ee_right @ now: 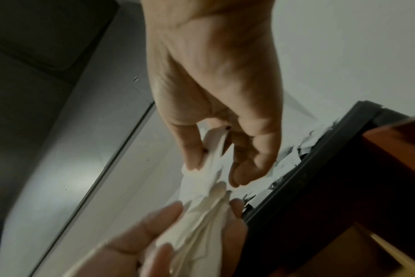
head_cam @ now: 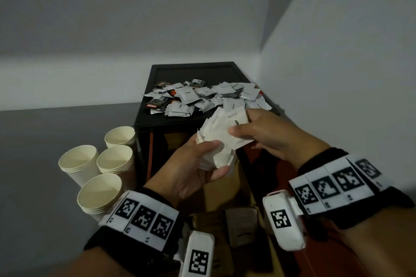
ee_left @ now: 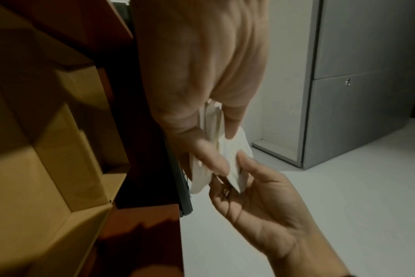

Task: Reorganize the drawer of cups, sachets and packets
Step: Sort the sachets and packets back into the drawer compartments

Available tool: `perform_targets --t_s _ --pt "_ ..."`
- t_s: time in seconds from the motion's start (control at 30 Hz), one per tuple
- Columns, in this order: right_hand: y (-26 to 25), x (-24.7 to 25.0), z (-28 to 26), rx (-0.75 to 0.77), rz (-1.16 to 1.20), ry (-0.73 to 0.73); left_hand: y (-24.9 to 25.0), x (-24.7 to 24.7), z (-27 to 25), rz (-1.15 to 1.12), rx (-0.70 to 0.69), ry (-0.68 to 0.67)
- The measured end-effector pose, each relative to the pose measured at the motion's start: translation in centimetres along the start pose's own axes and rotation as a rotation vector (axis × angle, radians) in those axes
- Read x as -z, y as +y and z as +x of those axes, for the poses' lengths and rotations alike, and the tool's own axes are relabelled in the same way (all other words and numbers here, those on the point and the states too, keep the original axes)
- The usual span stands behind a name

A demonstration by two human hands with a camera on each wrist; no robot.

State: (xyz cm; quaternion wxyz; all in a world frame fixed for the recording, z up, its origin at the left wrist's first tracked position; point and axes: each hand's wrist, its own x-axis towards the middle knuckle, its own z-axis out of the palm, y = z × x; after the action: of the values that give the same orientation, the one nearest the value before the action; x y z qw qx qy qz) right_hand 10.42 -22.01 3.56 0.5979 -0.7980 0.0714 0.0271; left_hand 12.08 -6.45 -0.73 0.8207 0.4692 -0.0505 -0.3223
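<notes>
My left hand point(head_cam: 216, 158) grips a fanned stack of white sachets point(head_cam: 213, 141) in front of a black cabinet. My right hand point(head_cam: 242, 123) pinches one white sachet point(head_cam: 238, 128) at the top of that stack, thumb on its near face. In the left wrist view the left hand's fingers point(ee_left: 213, 161) curl round the white sachets point(ee_left: 235, 148), with the right hand point(ee_left: 261, 202) just beyond. In the right wrist view the right hand point(ee_right: 216, 165) pinches the sachets point(ee_right: 201, 189) above the left hand point(ee_right: 154, 234). A loose pile of sachets and dark packets point(head_cam: 202, 96) lies on the black top point(head_cam: 193, 69).
Several stacks of cream paper cups point(head_cam: 114, 159) stand on the grey floor left of the cabinet. Below my hands lie brown cardboard boxes point(head_cam: 222, 189) and brown packets point(head_cam: 242, 227) over a red-brown surface. White walls close in behind and on the right. A grey cupboard point(ee_left: 367, 93) shows in the left wrist view.
</notes>
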Motion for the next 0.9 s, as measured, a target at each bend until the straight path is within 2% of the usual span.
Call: perform_targets --t_s 0.1,0.3,0.37,0.5,0.57,0.77,0.83,0.9 --pt "-0.3 -0.2 0.2 0.085 -0.295 0.080 -0.1 -0.3 0.1 0.039 -0.005 -0.046" --pt "-1.3 0.8 -0.9 0.146 -0.506 0.067 -0.4 -0.6 0.4 0.056 -0.006 -0.090" --pt "-1.4 1.5 -1.1 0.143 -0.409 0.098 -0.5 -0.7 0.5 0.057 -0.001 -0.083" --pt "-1.2 3.4 -2.2 0.005 0.071 0.209 -0.5 -0.8 0.6 0.022 -0.025 -0.063" --pt "-0.8 4.1 -2.7 -0.039 0.193 0.239 -0.5 -0.6 0.6 0.009 -0.029 -0.020" --pt "0.5 2.0 -3.2 -0.138 0.242 0.261 -1.3 -1.4 0.6 0.070 -0.012 -0.060" --pt "0.9 0.6 -3.0 -0.145 0.232 0.230 -1.7 -2.2 0.4 0.088 -0.046 -0.118" --pt "1.3 -0.6 -2.8 -0.111 0.120 0.219 -2.1 -2.7 0.4 0.102 -0.100 -0.130"
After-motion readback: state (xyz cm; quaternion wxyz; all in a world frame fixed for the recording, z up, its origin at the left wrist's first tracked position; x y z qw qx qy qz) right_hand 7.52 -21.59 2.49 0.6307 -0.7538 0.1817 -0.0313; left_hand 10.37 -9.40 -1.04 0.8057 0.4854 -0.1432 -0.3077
